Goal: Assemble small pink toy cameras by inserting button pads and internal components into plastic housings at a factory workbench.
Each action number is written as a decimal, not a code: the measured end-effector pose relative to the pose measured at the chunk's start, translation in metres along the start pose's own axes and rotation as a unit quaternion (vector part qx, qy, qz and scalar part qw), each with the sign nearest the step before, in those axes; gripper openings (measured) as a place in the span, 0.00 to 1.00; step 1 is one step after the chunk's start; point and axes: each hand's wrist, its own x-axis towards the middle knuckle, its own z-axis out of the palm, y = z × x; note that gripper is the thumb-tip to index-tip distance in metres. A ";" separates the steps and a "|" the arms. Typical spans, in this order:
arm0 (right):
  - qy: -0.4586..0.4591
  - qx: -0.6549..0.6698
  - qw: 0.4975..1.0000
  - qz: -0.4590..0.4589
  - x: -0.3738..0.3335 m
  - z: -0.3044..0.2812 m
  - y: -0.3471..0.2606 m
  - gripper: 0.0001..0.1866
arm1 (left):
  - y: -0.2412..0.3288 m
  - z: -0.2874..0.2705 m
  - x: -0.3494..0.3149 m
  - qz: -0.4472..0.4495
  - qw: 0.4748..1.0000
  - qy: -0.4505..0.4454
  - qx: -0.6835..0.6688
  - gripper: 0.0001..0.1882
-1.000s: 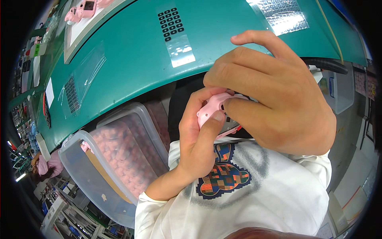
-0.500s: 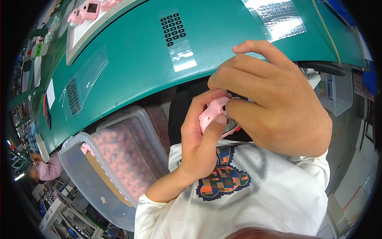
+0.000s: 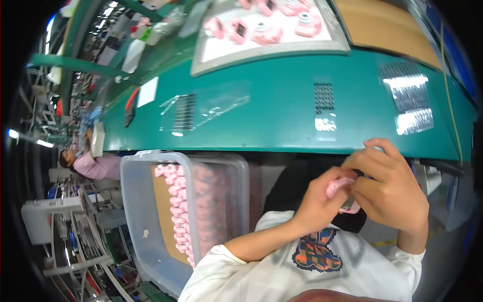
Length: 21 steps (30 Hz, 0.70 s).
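Left hand (image 3: 321,202) pinched pink casing (image 3: 336,187) — right hand (image 3: 392,189), fingers bent, close beside it (couldn't tell whether gripping).

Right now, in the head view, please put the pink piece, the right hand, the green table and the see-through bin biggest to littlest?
1. Green table
2. See-through bin
3. Right hand
4. Pink piece, partly covered

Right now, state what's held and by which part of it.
A pink piece, held by its left side in the left hand; the right hand's grip is unclear.
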 end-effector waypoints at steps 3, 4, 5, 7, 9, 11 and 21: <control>-0.011 0.013 1.000 -0.018 0.000 -0.002 0.002 0.02 | 0.002 -0.003 -0.003 -0.002 1.000 0.004 0.015 0.17; 0.000 0.039 0.999 -0.014 -0.001 0.002 0.004 0.03 | 0.002 -0.004 -0.004 -0.003 1.000 0.009 0.004 0.16; 0.010 0.064 0.998 -0.010 -0.001 0.006 0.005 0.04 | 0.002 -0.004 -0.005 -0.004 1.000 0.014 -0.007 0.16; 0.019 0.086 0.996 -0.002 -0.001 0.010 0.005 0.05 | 0.001 -0.006 -0.004 -0.005 1.000 0.013 -0.022 0.15; 0.037 0.100 0.994 0.002 -0.001 0.013 0.006 0.05 | -0.002 -0.009 -0.001 0.009 0.999 0.024 -0.020 0.14; 0.054 0.115 0.992 0.012 -0.002 0.016 0.007 0.06 | -0.003 -0.012 0.001 0.016 0.999 0.033 -0.022 0.14; 0.211 0.273 0.938 0.030 -0.015 0.040 0.003 0.10 | 0.020 -0.015 -0.013 0.104 0.994 0.034 -0.025 0.19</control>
